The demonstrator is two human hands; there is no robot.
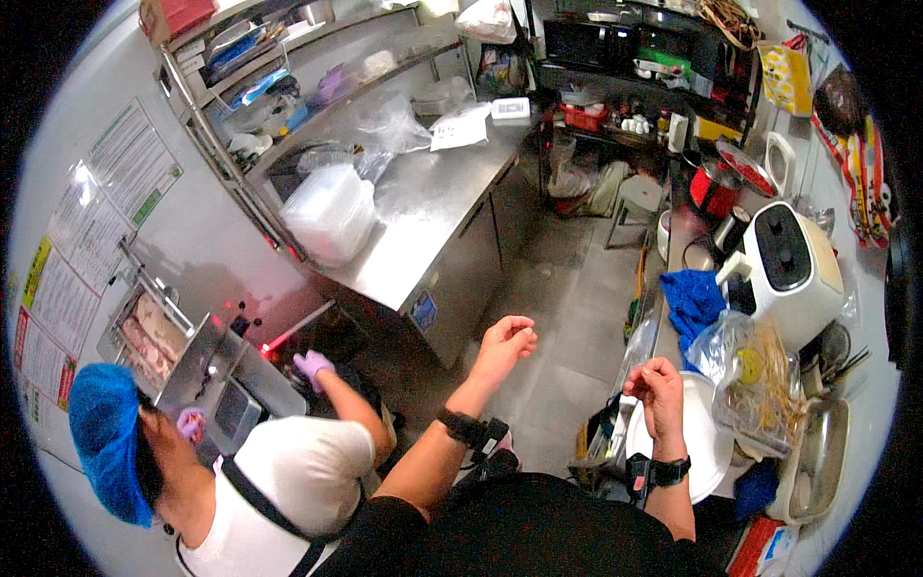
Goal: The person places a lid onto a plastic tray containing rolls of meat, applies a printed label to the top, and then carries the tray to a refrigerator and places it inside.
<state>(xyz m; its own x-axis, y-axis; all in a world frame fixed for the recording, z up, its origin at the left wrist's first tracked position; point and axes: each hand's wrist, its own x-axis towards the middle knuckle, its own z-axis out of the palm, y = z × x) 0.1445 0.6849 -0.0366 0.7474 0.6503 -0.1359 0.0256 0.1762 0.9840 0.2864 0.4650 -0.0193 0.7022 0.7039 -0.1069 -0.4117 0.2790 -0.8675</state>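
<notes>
My left hand (505,348) is raised over the floor, its fingers loosely curled with nothing in them. My right hand (655,400), also empty and half curled, hangs above a round white plate or lid (703,433) on the right-hand counter. Both wrists carry black straps with small devices. Beyond my right hand lie a blue cloth (689,299) and a clear plastic bag (757,382) of thin dried strands. A white air fryer (797,270) stands behind them.
A co-worker in a blue hair net (108,440) and purple gloves works at a metal machine at left, near a tray of meat (151,335). A steel table (433,216) holds stacked plastic containers (332,213). Further back are a white stool (638,195) and a red pot (714,189).
</notes>
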